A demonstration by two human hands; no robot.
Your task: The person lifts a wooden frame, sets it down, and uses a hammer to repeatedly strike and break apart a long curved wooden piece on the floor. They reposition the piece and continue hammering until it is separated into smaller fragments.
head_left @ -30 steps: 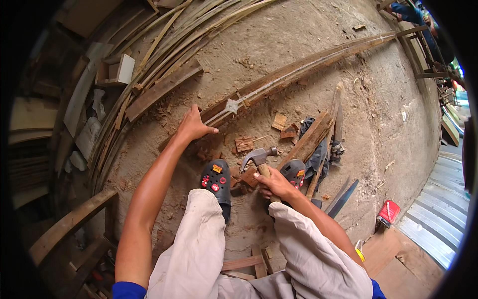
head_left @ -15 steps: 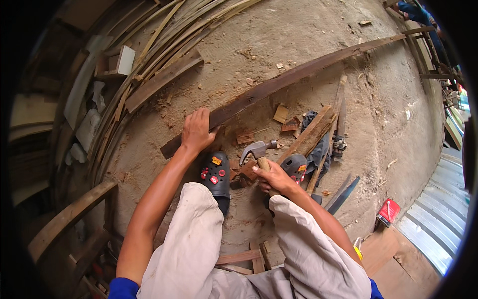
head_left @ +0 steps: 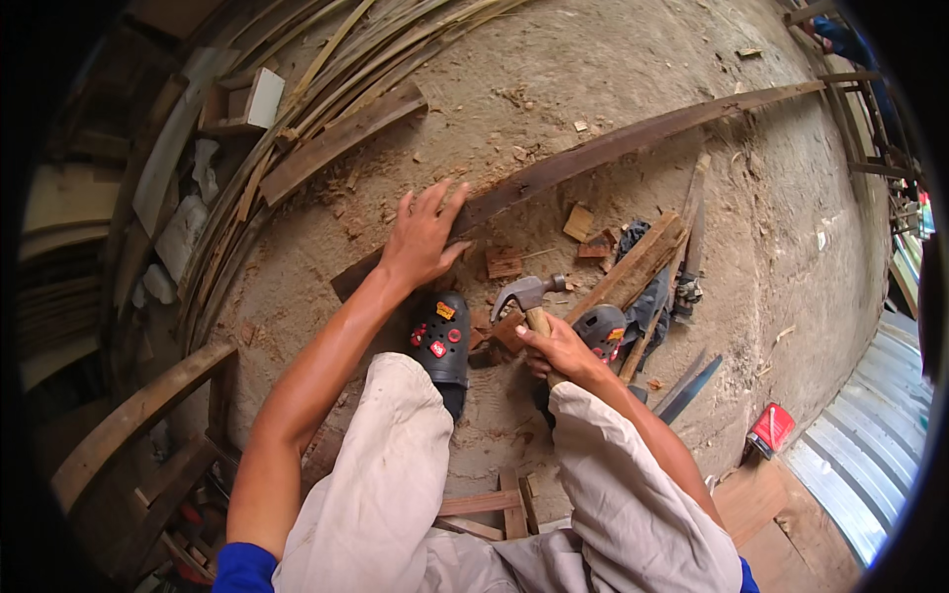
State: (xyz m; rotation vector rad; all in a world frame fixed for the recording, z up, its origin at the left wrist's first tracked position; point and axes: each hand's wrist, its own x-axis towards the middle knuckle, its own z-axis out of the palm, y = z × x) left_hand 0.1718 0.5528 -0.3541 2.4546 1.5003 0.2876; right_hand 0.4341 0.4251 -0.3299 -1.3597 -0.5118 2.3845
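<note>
A long dark wooden plank (head_left: 583,156) runs from near my left foot up to the far right. My left hand (head_left: 427,235) rests on its near end, fingers spread and lifted, not wrapped round it. In my right hand (head_left: 565,353) is a claw hammer (head_left: 531,294), gripped by its wooden handle with the metal head pointing away from me. Below the hammer head, by my feet, lie reddish wood blocks (head_left: 504,262). My dark clogs (head_left: 442,331) stand on either side of these blocks.
Long thin wood strips (head_left: 326,89) and a short board (head_left: 346,141) lie at the far left. Right of my right foot are more boards (head_left: 633,262), a dark cloth and a handsaw (head_left: 689,390). A red can (head_left: 770,429) stands beside corrugated metal sheet (head_left: 860,435).
My left hand has opened from its grip over the plank's edge, fingers now spread and raised. The hammer stays in my right hand. The whole view has shifted slightly.
</note>
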